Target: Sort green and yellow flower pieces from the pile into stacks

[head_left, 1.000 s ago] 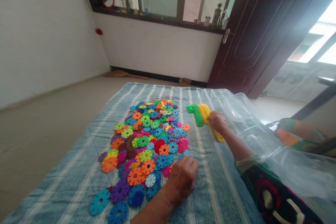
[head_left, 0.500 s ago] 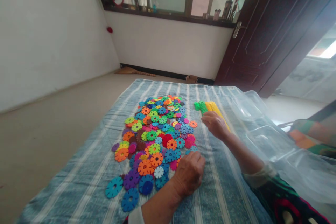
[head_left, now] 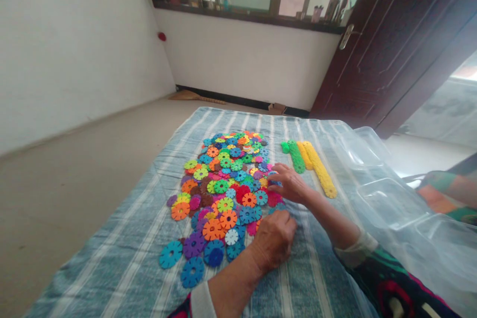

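A pile of flat, toothed plastic discs (head_left: 223,184) in many colours lies on a blue striped blanket (head_left: 122,258). My left hand (head_left: 274,239) rests curled at the pile's near right edge, knuckles up, beside a pink disc. My right hand (head_left: 288,184) reaches left onto the pile's right edge, fingers stretched over blue and pink discs. Just beyond it lie a green row of joined discs (head_left: 296,156) and two yellow rows (head_left: 321,171), side by side.
Clear plastic containers (head_left: 376,194) sit along the blanket's right side. A dark wooden door (head_left: 391,44) stands at the back right. A windowsill with bottles (head_left: 261,12) runs along the far wall. Bare floor (head_left: 74,169) lies to the left.
My right hand has come away from the yellow rows and moved left and nearer, onto the edge of the disc pile. My left hand has stayed curled where it was.
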